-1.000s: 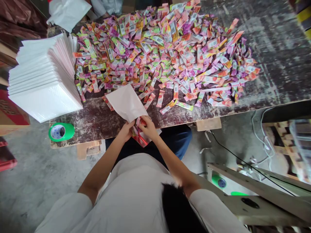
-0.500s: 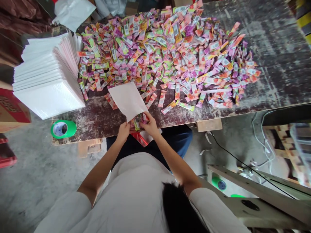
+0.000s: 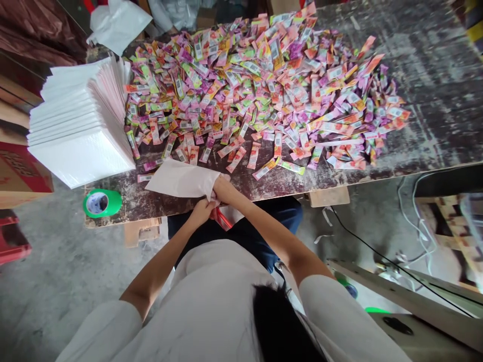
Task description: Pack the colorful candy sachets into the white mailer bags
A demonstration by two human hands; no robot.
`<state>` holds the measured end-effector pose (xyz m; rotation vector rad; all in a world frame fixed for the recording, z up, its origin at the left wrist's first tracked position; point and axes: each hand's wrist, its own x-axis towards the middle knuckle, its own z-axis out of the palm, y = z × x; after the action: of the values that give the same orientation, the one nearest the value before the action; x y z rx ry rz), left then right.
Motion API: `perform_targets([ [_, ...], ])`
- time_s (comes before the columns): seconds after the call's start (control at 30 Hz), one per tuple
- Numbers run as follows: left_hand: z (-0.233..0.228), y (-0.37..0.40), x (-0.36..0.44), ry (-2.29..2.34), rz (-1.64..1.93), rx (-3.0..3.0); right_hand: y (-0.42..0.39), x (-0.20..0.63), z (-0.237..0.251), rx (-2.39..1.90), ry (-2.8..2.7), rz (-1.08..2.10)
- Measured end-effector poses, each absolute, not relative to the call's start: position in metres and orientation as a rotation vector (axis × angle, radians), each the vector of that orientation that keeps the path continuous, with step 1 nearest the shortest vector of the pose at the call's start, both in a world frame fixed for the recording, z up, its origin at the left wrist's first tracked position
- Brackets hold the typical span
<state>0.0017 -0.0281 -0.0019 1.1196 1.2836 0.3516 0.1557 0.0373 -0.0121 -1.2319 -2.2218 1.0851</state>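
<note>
Both my hands hold one white envelope (image 3: 181,179) at the table's front edge. It lies nearly flat and points left. My left hand (image 3: 202,211) grips its open end from below. My right hand (image 3: 222,190) pinches the same end from above. Whether sachets sit inside it is hidden. A wide heap of colourful sachets (image 3: 260,85) covers the table behind the envelope. A thick stack of white envelopes (image 3: 79,125) lies at the table's left end.
A green tape roll (image 3: 101,202) sits at the worn table's (image 3: 433,85) front left corner. A white plastic bag (image 3: 118,22) lies at the back left. Cardboard boxes (image 3: 18,171) stand left of the table. Cables (image 3: 407,221) and a metal frame (image 3: 415,296) are at the right.
The envelope has swung from pointing away over the table to lying flat toward the left. The bundle of sachets at its mouth is no longer seen. Both hands stay at its open end.
</note>
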Motion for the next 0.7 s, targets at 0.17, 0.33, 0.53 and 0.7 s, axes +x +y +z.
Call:
perform_targets([
  [0.17, -0.002, -0.015, 0.003, 1.228, 0.506, 0.968, 0.024, 0.169, -0.010, -1.061, -1.694, 1.531],
  [0.33, 0.004, -0.018, 0.021, 1.271, 0.758, 1.103, 0.000, 0.170, 0.000, -1.340, -1.399, 1.085],
  [0.53, 0.001, -0.025, 0.052, 1.325, 1.000, 0.807, -0.020, 0.172, 0.025, -1.495, -1.519, 0.820],
  [0.7, -0.024, -0.030, 0.053, 1.291, 0.816, 0.617, -0.026, 0.171, 0.009, -1.545, -1.997, 0.912],
])
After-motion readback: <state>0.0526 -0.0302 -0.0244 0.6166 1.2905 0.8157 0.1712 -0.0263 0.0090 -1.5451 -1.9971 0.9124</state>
